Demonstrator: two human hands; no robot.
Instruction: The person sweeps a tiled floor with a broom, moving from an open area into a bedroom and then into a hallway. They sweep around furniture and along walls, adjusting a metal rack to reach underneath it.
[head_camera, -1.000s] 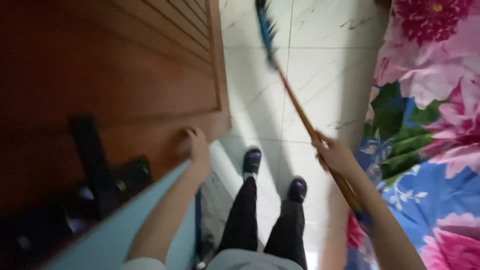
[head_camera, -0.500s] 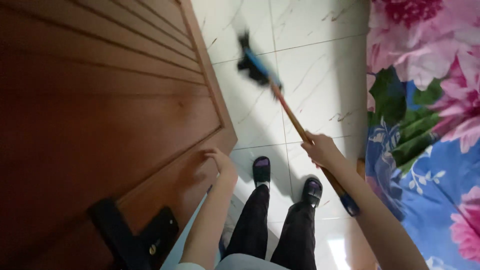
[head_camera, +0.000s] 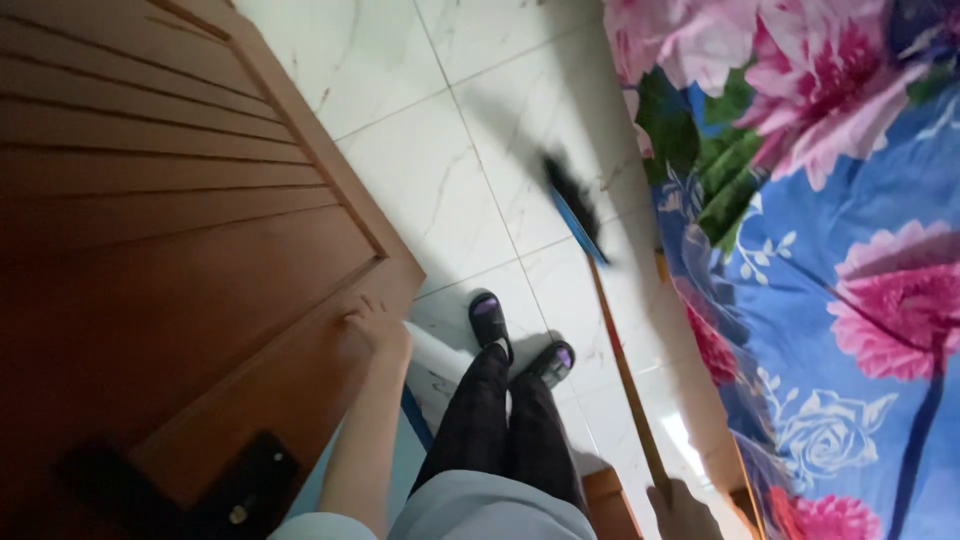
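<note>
Left hand (head_camera: 378, 330) fingers curled on wooden door (head_camera: 200, 260) edge. Right hand (head_camera: 685, 510) clenched round broom (head_camera: 610, 330) handle end; likely light, stiff, best gripped mid-shaft.

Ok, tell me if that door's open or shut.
Open: the door stands swung out over the floor, its free edge held by the left hand.
</note>
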